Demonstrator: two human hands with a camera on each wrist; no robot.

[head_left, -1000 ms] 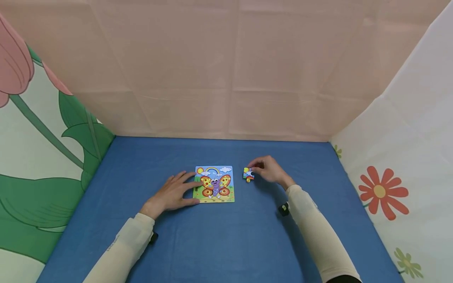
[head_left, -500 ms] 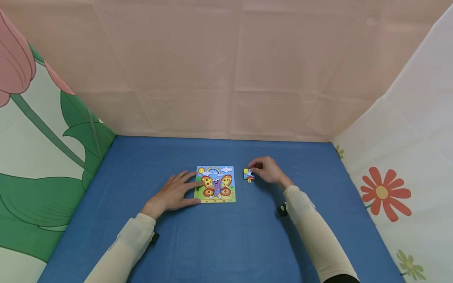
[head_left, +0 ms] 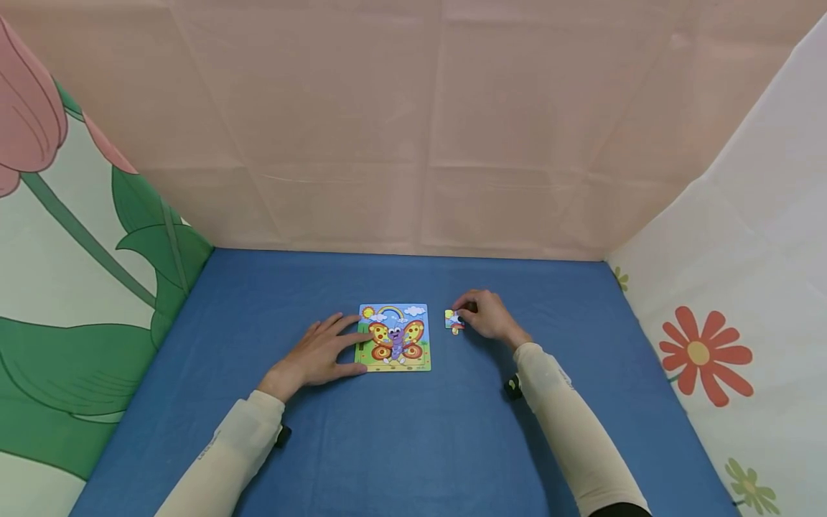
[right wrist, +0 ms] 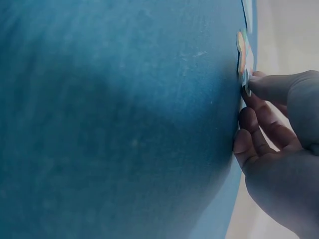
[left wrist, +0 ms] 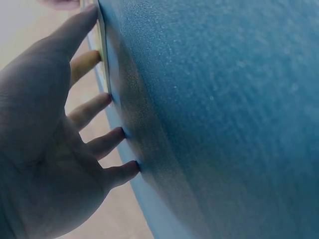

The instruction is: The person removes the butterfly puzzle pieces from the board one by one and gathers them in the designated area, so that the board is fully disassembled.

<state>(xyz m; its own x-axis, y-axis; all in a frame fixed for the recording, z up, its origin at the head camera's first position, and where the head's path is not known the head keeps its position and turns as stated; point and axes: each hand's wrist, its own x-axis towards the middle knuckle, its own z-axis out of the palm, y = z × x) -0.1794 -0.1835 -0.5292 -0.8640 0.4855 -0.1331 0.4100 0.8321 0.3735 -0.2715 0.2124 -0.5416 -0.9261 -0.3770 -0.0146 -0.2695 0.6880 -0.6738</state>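
A square butterfly puzzle (head_left: 396,337) lies flat on the blue cloth, with a sun, rainbow and clouds printed above the butterfly. My left hand (head_left: 315,353) is spread at its left side, thumb and fingertips resting on its edge; in the left wrist view the fingers are straight, some touching the cloth. To the right of the puzzle, my right hand (head_left: 486,314) pinches a small jigsaw piece (head_left: 451,320) between thumb and finger. The piece shows yellow, blue and red, and a knob points toward me. In the right wrist view the jigsaw piece (right wrist: 243,57) is close over the cloth.
Blue cloth (head_left: 388,445) covers the table. A beige backdrop (head_left: 413,129) rises behind it, with a flower-printed panel (head_left: 743,251) at right and a panel with green leaves (head_left: 77,380) at left. A black wrist device (head_left: 513,388) sits under the right sleeve.
My right hand has shifted slightly, still pinching the jigsaw piece, whose tilt has changed a little. My left hand stays on the puzzle's edge. The head view has moved slightly.
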